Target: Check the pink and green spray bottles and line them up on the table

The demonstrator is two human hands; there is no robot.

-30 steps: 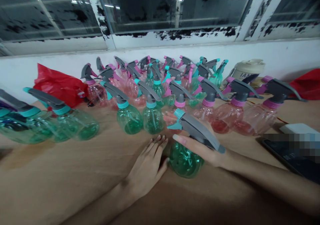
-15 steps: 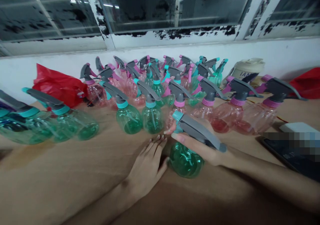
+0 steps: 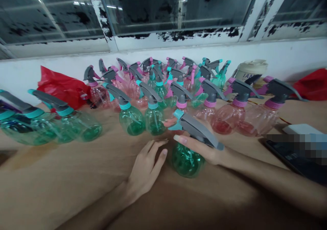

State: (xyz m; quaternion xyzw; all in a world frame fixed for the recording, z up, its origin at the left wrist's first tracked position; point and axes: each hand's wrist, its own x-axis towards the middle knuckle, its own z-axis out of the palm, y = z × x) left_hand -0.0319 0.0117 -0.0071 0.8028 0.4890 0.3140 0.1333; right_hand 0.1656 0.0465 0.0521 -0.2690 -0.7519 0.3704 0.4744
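Observation:
My right hand (image 3: 198, 147) is wrapped round the neck of a green spray bottle (image 3: 188, 162) with a grey and teal trigger head. That bottle stands on the table in front of me, and my fingers hide its collar. Just left of it is my left hand (image 3: 146, 167), fingers apart and holding nothing, a small gap from the bottle. Beyond the hands are two more green spray bottles (image 3: 131, 120) with teal collars. Pink spray bottles (image 3: 228, 117) with grey heads form a row behind my right hand.
Several more spray bottles crowd toward the wall, with green ones (image 3: 87, 126) at the left. Red plastic bags (image 3: 62, 90) lie at both sides. A cream-coloured container (image 3: 251, 70) stands at the back right. A dark phone (image 3: 286, 158) and a white box (image 3: 304, 130) are at the right.
My left hand has lifted from lying flat, its fingers now curved. My right hand and the green spray bottle have shifted slightly left in view.

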